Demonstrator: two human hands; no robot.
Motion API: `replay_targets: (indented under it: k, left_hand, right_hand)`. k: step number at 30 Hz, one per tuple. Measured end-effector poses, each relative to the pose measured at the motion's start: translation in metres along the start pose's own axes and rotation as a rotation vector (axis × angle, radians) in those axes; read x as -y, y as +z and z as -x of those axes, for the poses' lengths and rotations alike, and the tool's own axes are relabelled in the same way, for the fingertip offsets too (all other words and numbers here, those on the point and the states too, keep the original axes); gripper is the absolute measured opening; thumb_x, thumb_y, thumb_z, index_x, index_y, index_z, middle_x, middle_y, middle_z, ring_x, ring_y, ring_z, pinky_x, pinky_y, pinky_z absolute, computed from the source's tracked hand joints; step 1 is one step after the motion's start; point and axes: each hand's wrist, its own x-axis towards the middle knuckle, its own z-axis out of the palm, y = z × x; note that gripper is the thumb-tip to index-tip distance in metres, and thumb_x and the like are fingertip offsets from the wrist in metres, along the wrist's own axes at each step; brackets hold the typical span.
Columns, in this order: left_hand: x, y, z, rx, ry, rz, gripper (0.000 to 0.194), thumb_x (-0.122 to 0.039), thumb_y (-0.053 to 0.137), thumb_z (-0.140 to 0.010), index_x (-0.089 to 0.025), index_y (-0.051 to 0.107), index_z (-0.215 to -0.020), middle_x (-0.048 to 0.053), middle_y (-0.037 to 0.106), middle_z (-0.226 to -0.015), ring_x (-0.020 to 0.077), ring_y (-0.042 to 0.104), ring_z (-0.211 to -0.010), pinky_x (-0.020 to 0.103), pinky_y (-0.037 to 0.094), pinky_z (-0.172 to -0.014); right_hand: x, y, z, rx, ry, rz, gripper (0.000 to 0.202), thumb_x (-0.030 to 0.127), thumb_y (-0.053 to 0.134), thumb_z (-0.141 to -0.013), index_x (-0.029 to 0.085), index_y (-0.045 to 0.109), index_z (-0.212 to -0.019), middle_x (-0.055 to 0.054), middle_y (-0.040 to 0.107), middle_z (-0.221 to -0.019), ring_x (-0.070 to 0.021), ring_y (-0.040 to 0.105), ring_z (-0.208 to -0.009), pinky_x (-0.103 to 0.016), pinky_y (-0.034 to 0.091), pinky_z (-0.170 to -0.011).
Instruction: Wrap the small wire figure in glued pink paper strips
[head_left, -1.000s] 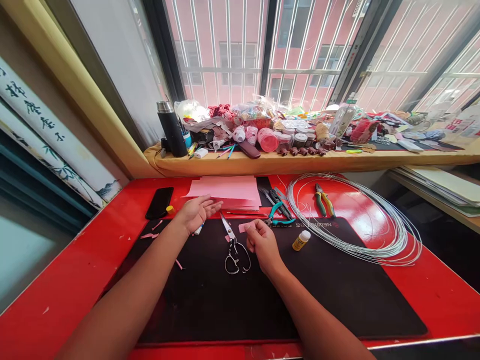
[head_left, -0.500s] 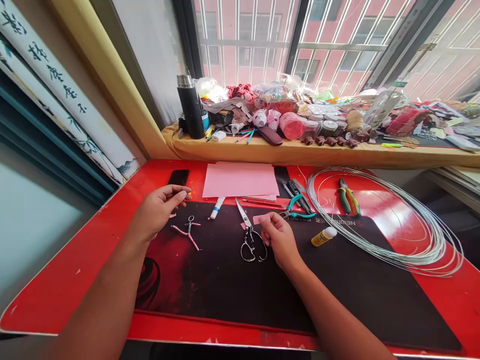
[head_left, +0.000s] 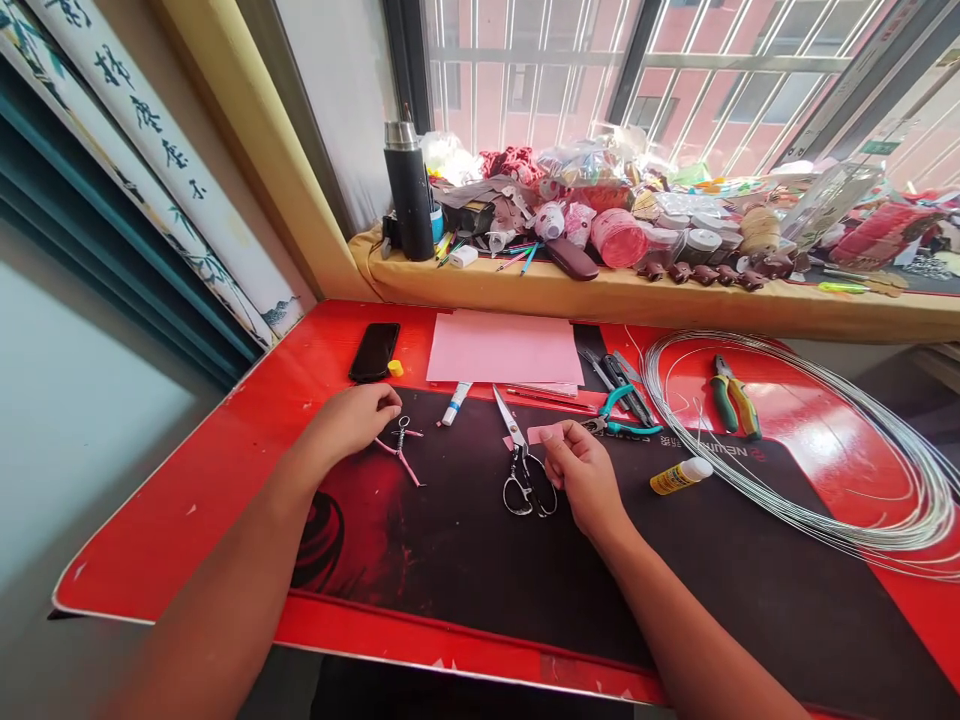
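Observation:
My right hand pinches a small pink paper piece above the black mat, just right of the silver scissors. The scissors lie with their blades pointing away from me. Near the mat's back left, my left hand is beside a small wire figure with pink-wrapped limbs. The fingers of this hand are bent together, and whether they touch the figure or hold anything is too small to tell. A white and blue tube lies between the figure and the scissors.
Pink sheets, a black phone and a yellow cap lie behind. Rightward are teal pliers, cutters, a glue bottle, a wire coil and green-yellow pliers. A cluttered sill runs behind.
My left hand has lowered from near the phone to the wire figure. The right hand still pinches the pink paper. The whole view has shifted, so things appear farther right.

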Motion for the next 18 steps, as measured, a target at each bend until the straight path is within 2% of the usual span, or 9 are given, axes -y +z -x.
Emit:
replay_targets:
  k: [7, 18]
  left_hand:
    - [0.002, 0.015, -0.012, 0.067, 0.021, -0.014, 0.022, -0.041, 0.060, -0.089, -0.027, 0.077, -0.093, 0.004, 0.081, -0.099, 0.0242, 0.072, -0.089, 0.031, 0.044, -0.068]
    - [0.003, 0.026, -0.017, 0.087, 0.043, 0.010, 0.023, -0.047, 0.063, -0.087, -0.026, 0.071, -0.081, 0.003, 0.078, -0.082, 0.0222, 0.070, -0.077, 0.031, 0.042, -0.064]
  right_hand:
    - [-0.001, -0.001, 0.000, 0.008, 0.000, 0.021, 0.045, 0.058, 0.084, -0.083, 0.021, 0.058, -0.081, 0.008, 0.045, -0.060, -0.0074, 0.037, -0.047, -0.022, 0.025, -0.043]
    - [0.001, 0.003, 0.005, 0.045, 0.014, 0.123, 0.044, 0.061, 0.078, -0.087, 0.021, 0.060, -0.084, 0.007, 0.045, -0.058, -0.0084, 0.038, -0.046, -0.023, 0.024, -0.044]
